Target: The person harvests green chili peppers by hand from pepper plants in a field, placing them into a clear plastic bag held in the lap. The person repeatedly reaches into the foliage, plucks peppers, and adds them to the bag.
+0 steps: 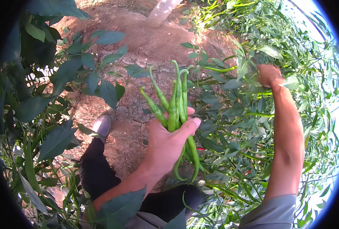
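Observation:
A bunch of several long green chili peppers (173, 111) is held in my left hand (169, 137), thumb across them, stems upward and thin tips hanging below the palm. My right hand (268, 75) reaches out at the upper right into the leaves of a pepper plant (232, 83). Its fingers are blurred and partly behind foliage, so what they touch cannot be made out. Just left of that hand, a green pepper (221, 69) hangs among the leaves, with others below the right wrist.
Leafy pepper plants (57, 140) crowd the left side, some leaves overlapping my left forearm. Cracked bare soil (129, 120) runs between the rows. A pale post or trunk (161, 13) stands at the top. My shoe (102, 126) rests on the soil.

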A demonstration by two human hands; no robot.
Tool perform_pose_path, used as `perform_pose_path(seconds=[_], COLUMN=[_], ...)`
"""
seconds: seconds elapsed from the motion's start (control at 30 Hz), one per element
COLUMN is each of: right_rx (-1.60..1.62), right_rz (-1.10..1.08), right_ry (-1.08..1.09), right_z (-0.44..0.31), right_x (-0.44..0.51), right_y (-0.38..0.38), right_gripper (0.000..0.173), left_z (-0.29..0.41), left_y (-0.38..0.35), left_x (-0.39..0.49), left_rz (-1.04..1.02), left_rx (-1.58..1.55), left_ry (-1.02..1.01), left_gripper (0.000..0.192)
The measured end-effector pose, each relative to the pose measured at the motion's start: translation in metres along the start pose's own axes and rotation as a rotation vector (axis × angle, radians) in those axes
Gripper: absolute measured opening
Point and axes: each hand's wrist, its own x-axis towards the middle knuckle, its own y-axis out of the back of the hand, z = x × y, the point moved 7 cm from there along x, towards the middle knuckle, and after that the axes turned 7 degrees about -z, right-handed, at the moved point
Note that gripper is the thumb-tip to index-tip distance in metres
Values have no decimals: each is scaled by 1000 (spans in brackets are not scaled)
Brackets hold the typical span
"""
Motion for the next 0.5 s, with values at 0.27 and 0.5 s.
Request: perform_pose_path(seconds=[0.27, 0.5], right_rx=[89, 307], right_rz=[280, 360], right_ry=[194, 121], right_z=[32, 64], right_x=[-78, -118], right_y=[-14, 14], right_gripper=[34, 21], left_z=[0, -3], left_y=[4, -2], left_x=[3, 3], left_rz=[7, 6], left_rx=[20, 18], left_ry=[-4, -20], left_gripper=[30, 28])
